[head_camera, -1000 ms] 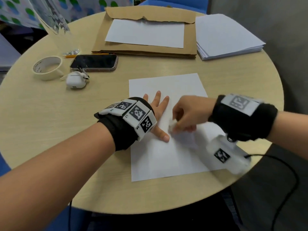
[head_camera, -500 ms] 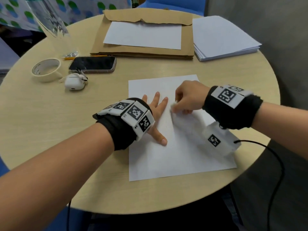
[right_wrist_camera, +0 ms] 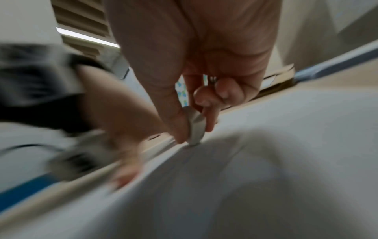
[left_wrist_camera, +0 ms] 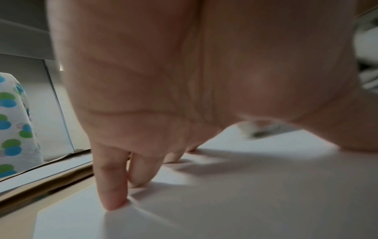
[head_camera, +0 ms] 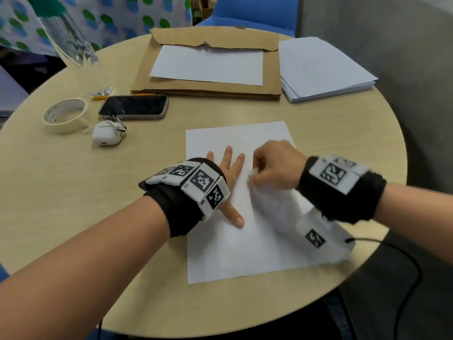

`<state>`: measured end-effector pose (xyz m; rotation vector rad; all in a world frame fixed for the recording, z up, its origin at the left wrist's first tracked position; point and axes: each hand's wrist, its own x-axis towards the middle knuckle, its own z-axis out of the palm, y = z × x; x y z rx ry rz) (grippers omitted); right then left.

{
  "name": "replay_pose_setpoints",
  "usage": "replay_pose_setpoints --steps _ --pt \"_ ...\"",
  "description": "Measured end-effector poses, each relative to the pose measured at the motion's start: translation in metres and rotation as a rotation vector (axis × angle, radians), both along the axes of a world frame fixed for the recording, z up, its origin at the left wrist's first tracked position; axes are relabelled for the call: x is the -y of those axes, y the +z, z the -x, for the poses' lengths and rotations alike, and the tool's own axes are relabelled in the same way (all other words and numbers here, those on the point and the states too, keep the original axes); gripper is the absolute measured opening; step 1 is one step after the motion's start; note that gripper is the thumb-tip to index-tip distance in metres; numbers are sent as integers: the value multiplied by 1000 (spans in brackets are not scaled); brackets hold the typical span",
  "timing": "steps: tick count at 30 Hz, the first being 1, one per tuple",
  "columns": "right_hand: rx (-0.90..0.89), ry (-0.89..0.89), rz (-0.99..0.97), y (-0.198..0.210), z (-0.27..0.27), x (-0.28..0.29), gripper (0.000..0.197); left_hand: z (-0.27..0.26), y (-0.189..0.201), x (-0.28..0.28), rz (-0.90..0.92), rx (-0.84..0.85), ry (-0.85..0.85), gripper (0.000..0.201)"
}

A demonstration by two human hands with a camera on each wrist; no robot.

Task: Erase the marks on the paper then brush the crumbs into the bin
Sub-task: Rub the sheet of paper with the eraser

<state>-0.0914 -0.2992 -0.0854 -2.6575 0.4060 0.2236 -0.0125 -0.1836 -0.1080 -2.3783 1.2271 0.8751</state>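
Observation:
A white sheet of paper (head_camera: 235, 246) lies on the round wooden table (head_camera: 73, 192) in front of me. My left hand (head_camera: 229, 168) lies flat on the sheet with straight, spread fingers (left_wrist_camera: 111, 186), pressing it down. Just right of it, my right hand (head_camera: 272, 165) pinches a small white eraser (head_camera: 252, 173) between thumb and fingers. In the right wrist view the eraser (right_wrist_camera: 195, 127) touches the paper (right_wrist_camera: 266, 161) with its lower tip. Any marks on the sheet are too faint to make out. No bin is in view.
Behind the sheet lie a brown envelope (head_camera: 208, 90) with a white sheet on it and a stack of white paper (head_camera: 323, 69). At the left are a phone (head_camera: 133, 106), a white earbud case (head_camera: 107, 136) and a tape roll (head_camera: 65, 115). A black cable (head_camera: 404, 278) hangs off the table's right edge.
My right hand with the eraser has gone away from me up the sheet and come part of the way back. The left hand has stayed flat on the paper.

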Motion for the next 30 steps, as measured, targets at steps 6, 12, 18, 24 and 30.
replay_pose_setpoints --steps 6,12,18,24,30 --pt "-234 158 -184 4 26 -19 26 0 -1 1 -12 -9 0 143" --pt "-33 -79 -89 2 -4 9 25 -1 0 0 -10 -9 7 142" --pt "-204 138 -187 -2 27 -21 27 -1 -4 1 -1 -4 9 144" --pt "-56 -97 -67 4 -2 13 16 0 1 1 -9 2 9 141" --pt "-148 92 -211 -5 35 -23 27 0 -2 2 -12 9 5 144"
